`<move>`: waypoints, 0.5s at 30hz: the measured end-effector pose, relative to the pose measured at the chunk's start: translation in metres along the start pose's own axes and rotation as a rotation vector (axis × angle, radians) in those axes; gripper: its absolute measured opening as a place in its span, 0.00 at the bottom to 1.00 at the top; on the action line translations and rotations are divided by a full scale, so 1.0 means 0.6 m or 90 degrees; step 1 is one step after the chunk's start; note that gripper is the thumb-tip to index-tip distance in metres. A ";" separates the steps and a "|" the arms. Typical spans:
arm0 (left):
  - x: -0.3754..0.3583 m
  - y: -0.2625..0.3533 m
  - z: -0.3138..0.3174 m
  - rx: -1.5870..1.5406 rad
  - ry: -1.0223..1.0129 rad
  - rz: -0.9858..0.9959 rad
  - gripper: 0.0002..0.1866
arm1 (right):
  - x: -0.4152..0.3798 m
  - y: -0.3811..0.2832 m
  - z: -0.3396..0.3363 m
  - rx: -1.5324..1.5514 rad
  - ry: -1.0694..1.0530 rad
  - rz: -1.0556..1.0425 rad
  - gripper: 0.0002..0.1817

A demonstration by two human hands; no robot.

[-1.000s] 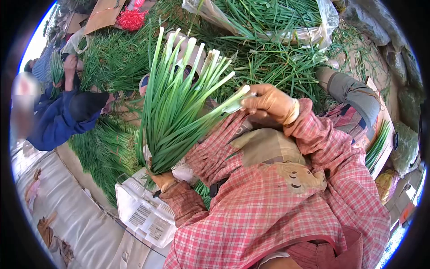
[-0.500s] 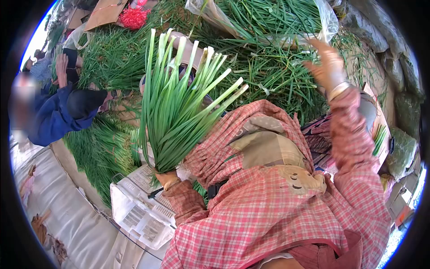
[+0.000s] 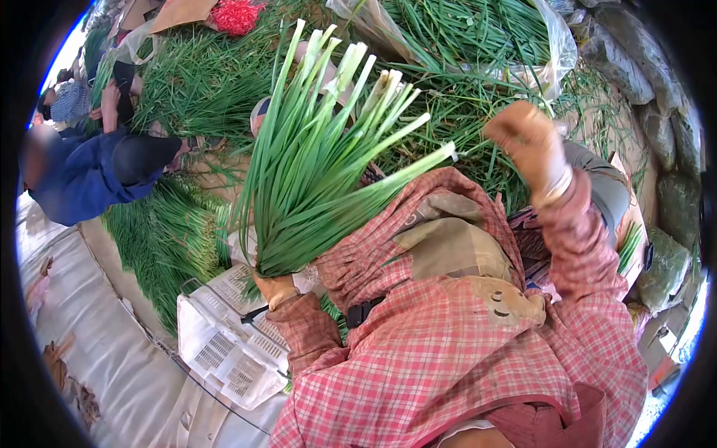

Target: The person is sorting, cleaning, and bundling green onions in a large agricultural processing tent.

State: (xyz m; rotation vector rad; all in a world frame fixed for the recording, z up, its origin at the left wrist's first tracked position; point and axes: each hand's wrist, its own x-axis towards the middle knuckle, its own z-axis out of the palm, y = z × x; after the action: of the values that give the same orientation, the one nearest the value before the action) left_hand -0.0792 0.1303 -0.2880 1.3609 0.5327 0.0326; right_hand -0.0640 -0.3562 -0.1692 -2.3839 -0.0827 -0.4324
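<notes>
My left hand (image 3: 275,290), in a tan glove, is closed around the leafy end of a thick bunch of garlic chives (image 3: 314,172). The bunch fans upward, its pale cut stem ends pointing away from me. Raised on the other side, my gloved right hand (image 3: 526,145) is smeared by motion, and its fingers look bent; I cannot tell whether anything is in them. Beyond that hand lies a loose heap of chives (image 3: 478,134). A white plastic basket (image 3: 224,358) stands below my left hand.
A clear plastic bag (image 3: 553,56) full of chives lies ahead. To the left, a person in blue (image 3: 93,179) sits near a pile of chives (image 3: 168,246). Red string (image 3: 235,16) is at the top. Packed plastic bags (image 3: 620,63) line the right side.
My right hand has drawn back toward me and a little left, its spread fingers now bent. The bunch in my left hand has shifted slightly up and right and fanned wider.
</notes>
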 end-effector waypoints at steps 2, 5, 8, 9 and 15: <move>0.011 -0.031 -0.035 -0.008 0.010 -0.012 0.16 | 0.013 -0.060 0.029 -0.113 -0.060 -0.245 0.11; 0.022 -0.019 -0.040 0.319 -0.154 0.194 0.16 | -0.011 -0.093 0.108 -0.181 -0.110 -0.206 0.14; 0.002 0.025 0.012 0.722 -0.164 0.362 0.19 | -0.017 -0.069 0.154 -0.178 -0.234 -0.204 0.11; -0.005 0.056 0.043 1.005 -0.161 0.460 0.20 | -0.018 -0.068 0.156 -0.150 -0.206 -0.200 0.10; 0.018 -0.003 -0.018 0.592 -0.131 0.259 0.21 | -0.015 -0.046 0.161 0.089 -0.186 -0.127 0.06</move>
State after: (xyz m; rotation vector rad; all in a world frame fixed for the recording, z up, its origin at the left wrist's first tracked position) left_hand -0.0741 0.1434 -0.2945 2.3355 0.0608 -0.0289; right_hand -0.0500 -0.2715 -0.2222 -2.2926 -0.4705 -0.1600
